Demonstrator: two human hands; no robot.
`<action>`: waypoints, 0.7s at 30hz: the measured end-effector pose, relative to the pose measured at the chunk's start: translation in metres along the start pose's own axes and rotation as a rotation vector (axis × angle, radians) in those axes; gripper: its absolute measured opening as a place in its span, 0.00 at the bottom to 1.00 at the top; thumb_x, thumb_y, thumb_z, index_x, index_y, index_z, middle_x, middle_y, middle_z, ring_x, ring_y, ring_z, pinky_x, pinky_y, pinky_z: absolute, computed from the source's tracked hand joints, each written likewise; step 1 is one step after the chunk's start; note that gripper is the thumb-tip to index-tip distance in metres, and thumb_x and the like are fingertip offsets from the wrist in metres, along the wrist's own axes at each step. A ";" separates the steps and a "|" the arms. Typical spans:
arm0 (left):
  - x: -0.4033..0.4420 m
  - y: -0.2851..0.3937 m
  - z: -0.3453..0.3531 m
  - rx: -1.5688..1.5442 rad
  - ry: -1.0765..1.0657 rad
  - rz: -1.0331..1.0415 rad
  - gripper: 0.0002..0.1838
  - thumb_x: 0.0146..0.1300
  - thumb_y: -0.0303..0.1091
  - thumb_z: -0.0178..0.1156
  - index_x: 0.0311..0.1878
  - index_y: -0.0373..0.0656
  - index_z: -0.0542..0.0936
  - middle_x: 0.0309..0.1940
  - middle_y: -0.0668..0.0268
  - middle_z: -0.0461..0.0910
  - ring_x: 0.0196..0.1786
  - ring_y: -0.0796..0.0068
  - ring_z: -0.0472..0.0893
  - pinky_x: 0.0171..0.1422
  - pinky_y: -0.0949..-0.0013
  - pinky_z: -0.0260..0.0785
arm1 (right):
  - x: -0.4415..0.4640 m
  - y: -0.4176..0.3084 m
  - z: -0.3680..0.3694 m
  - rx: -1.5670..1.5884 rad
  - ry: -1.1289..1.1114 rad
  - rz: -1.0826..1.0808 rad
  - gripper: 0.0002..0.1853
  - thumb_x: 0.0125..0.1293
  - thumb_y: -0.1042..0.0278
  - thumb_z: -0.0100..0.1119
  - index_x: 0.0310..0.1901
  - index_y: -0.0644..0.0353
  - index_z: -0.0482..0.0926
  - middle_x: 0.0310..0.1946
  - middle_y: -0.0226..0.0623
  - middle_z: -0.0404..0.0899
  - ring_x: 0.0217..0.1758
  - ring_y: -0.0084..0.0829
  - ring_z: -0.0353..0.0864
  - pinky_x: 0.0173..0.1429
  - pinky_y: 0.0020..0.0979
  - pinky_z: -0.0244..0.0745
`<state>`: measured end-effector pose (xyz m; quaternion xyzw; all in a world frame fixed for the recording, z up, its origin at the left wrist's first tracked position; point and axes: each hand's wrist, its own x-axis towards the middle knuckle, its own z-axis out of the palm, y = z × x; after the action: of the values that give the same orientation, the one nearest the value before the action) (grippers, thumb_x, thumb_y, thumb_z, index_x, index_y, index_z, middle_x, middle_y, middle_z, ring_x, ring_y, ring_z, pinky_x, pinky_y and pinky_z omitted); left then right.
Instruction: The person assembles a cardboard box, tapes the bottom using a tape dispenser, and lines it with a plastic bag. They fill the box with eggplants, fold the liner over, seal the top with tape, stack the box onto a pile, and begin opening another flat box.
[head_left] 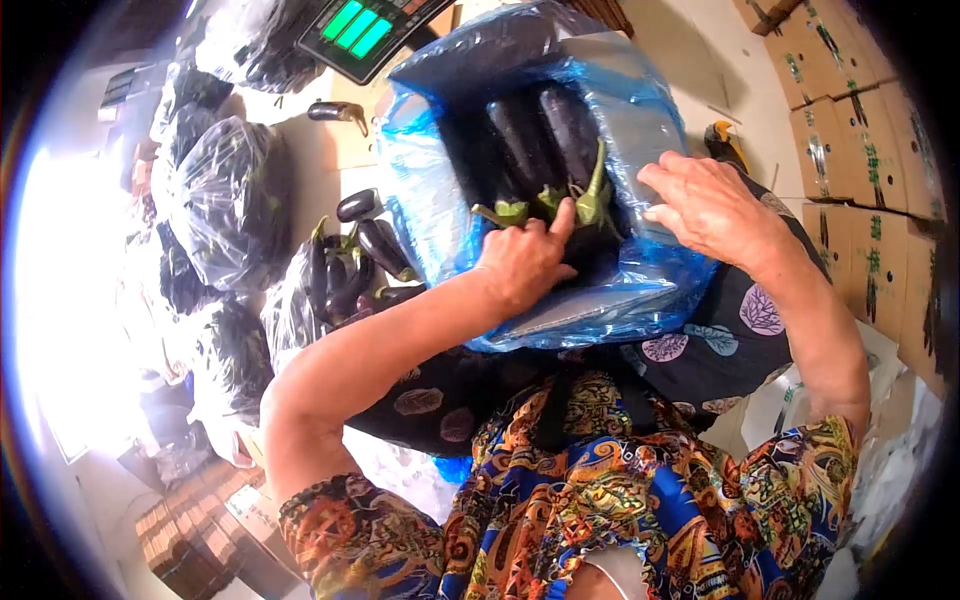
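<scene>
Dark purple eggplants (522, 140) with green stems lie side by side in a box lined with blue plastic (415, 175). My left hand (522, 262) reaches over the near left side of the box. Its index finger is stretched out against the green caps, the thumb stands apart, and the other fingers are partly hidden. At the right wall of the box is my right hand (712, 208), fingers extended beside the blue liner, with nothing visible in them. A curved green stem (597, 190) points up between the two hands.
Loose eggplants (375, 245) lie left of the box, near clear bags of eggplants (230, 200). A scale with a lit green display (358, 30) stands beyond. Cardboard cartons (860, 150) are stacked at right, with a yellow-and-black object (725, 145) on the floor nearby.
</scene>
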<state>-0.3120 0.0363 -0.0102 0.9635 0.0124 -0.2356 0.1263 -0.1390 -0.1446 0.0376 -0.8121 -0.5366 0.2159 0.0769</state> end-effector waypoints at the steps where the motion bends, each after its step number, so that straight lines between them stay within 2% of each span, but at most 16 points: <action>1: 0.003 0.005 0.006 0.044 0.018 0.004 0.49 0.58 0.52 0.66 0.75 0.41 0.53 0.37 0.49 0.81 0.34 0.50 0.85 0.37 0.53 0.78 | 0.000 -0.001 0.001 -0.016 0.002 0.002 0.16 0.62 0.64 0.63 0.48 0.63 0.75 0.39 0.46 0.77 0.44 0.50 0.79 0.48 0.46 0.74; 4: 0.002 0.011 0.008 0.043 -0.001 -0.010 0.47 0.60 0.49 0.66 0.74 0.38 0.54 0.38 0.50 0.81 0.38 0.50 0.84 0.43 0.56 0.78 | 0.004 -0.009 0.003 -0.048 0.044 -0.021 0.14 0.61 0.64 0.64 0.45 0.62 0.75 0.37 0.46 0.77 0.41 0.51 0.80 0.46 0.47 0.75; 7: -0.020 -0.017 0.012 -0.058 0.341 0.197 0.38 0.62 0.47 0.63 0.70 0.39 0.62 0.37 0.53 0.81 0.36 0.52 0.84 0.38 0.54 0.78 | 0.006 -0.013 0.004 -0.004 0.082 -0.058 0.12 0.62 0.63 0.63 0.39 0.62 0.75 0.37 0.47 0.78 0.41 0.51 0.81 0.46 0.47 0.76; 10: -0.061 -0.021 -0.037 -0.083 0.113 0.112 0.25 0.62 0.41 0.64 0.58 0.38 0.74 0.36 0.55 0.81 0.34 0.53 0.83 0.40 0.57 0.78 | 0.001 -0.009 0.001 0.042 0.115 -0.038 0.12 0.63 0.63 0.62 0.40 0.62 0.75 0.37 0.48 0.78 0.41 0.50 0.80 0.46 0.46 0.76; 12: -0.073 -0.036 -0.052 -0.258 0.303 0.132 0.16 0.61 0.35 0.65 0.49 0.38 0.78 0.35 0.54 0.81 0.34 0.54 0.84 0.39 0.59 0.78 | 0.002 0.009 0.003 0.042 0.236 -0.053 0.13 0.64 0.63 0.61 0.44 0.63 0.76 0.37 0.49 0.78 0.41 0.50 0.80 0.47 0.46 0.76; 13: -0.074 -0.038 -0.063 -0.257 0.338 0.056 0.19 0.59 0.32 0.68 0.52 0.38 0.77 0.35 0.53 0.82 0.35 0.56 0.84 0.38 0.60 0.77 | 0.004 0.016 -0.001 0.037 0.265 -0.055 0.14 0.64 0.63 0.60 0.45 0.63 0.76 0.37 0.49 0.78 0.42 0.50 0.80 0.47 0.46 0.76; 14: -0.070 -0.046 -0.056 -0.325 0.490 0.011 0.22 0.59 0.33 0.68 0.55 0.37 0.76 0.36 0.52 0.83 0.36 0.58 0.85 0.39 0.61 0.77 | 0.006 0.018 -0.005 0.031 0.294 -0.056 0.14 0.65 0.63 0.60 0.46 0.63 0.76 0.37 0.49 0.78 0.42 0.50 0.80 0.47 0.46 0.75; 16: -0.056 -0.056 -0.053 -0.500 0.409 -0.101 0.22 0.58 0.33 0.69 0.55 0.36 0.77 0.39 0.52 0.83 0.36 0.57 0.85 0.41 0.62 0.77 | 0.009 0.012 -0.010 0.061 0.244 -0.039 0.15 0.65 0.62 0.59 0.48 0.64 0.76 0.37 0.49 0.78 0.43 0.51 0.79 0.49 0.45 0.75; 18: -0.036 -0.062 -0.032 -0.538 0.296 -0.037 0.18 0.59 0.31 0.67 0.52 0.35 0.79 0.42 0.53 0.83 0.39 0.58 0.85 0.44 0.63 0.77 | 0.011 0.001 -0.008 0.102 0.157 -0.019 0.15 0.65 0.62 0.60 0.47 0.64 0.76 0.37 0.49 0.78 0.44 0.51 0.79 0.49 0.45 0.75; 19: -0.028 -0.061 -0.021 -0.531 0.354 0.134 0.13 0.59 0.28 0.65 0.47 0.36 0.81 0.41 0.53 0.82 0.43 0.55 0.84 0.46 0.60 0.76 | 0.013 0.002 0.001 0.076 0.225 -0.125 0.15 0.64 0.62 0.61 0.46 0.63 0.76 0.37 0.49 0.79 0.44 0.52 0.79 0.50 0.47 0.75; 20: -0.024 -0.058 -0.010 -0.390 0.281 0.186 0.11 0.60 0.27 0.63 0.46 0.37 0.80 0.39 0.53 0.80 0.44 0.51 0.81 0.46 0.57 0.75 | 0.013 0.000 0.002 0.103 0.157 -0.132 0.15 0.63 0.62 0.61 0.46 0.62 0.76 0.37 0.49 0.79 0.44 0.53 0.79 0.50 0.47 0.75; 21: -0.018 -0.052 -0.008 -0.399 0.299 0.199 0.10 0.60 0.27 0.62 0.44 0.37 0.80 0.39 0.53 0.79 0.42 0.48 0.80 0.45 0.56 0.75 | 0.015 -0.008 0.002 0.131 0.088 -0.139 0.14 0.63 0.62 0.62 0.46 0.62 0.76 0.37 0.49 0.79 0.44 0.53 0.79 0.50 0.48 0.75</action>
<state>-0.3287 0.0891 -0.0070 0.9402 -0.0176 -0.0697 0.3330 -0.1410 -0.1277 0.0348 -0.7749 -0.5726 0.2089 0.1678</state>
